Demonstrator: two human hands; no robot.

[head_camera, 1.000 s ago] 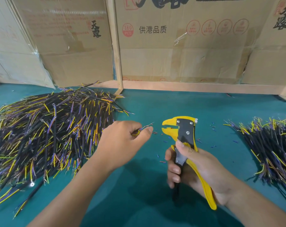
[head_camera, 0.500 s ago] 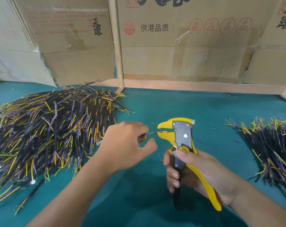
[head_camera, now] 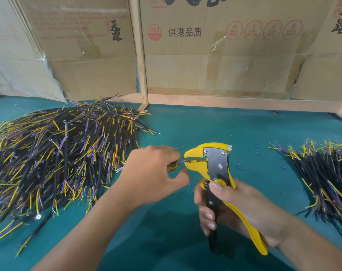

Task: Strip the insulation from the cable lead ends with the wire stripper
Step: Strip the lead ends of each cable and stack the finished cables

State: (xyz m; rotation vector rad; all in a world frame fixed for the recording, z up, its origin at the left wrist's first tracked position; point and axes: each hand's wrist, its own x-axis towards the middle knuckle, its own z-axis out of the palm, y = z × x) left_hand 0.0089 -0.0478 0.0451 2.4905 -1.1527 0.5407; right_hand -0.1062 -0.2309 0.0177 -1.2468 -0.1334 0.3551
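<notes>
My right hand [head_camera: 236, 208] grips the yellow and black wire stripper [head_camera: 215, 167] by its handles, jaws pointing left. My left hand [head_camera: 154, 173] pinches a short cable [head_camera: 175, 166] with yellow and blue leads. One lead end sits between the stripper's jaws. Most of the cable is hidden under my left hand.
A large heap of black cables with yellow and purple leads [head_camera: 54, 159] lies at the left on the teal table [head_camera: 185, 130]. A smaller heap of cables [head_camera: 326, 173] lies at the right. Bits of cut insulation [head_camera: 256, 151] are scattered behind the stripper. Cardboard boxes [head_camera: 215, 55] wall the back.
My left hand has brought the cable lead to the right into the stripper's jaws. The stripper has shifted slightly left toward it.
</notes>
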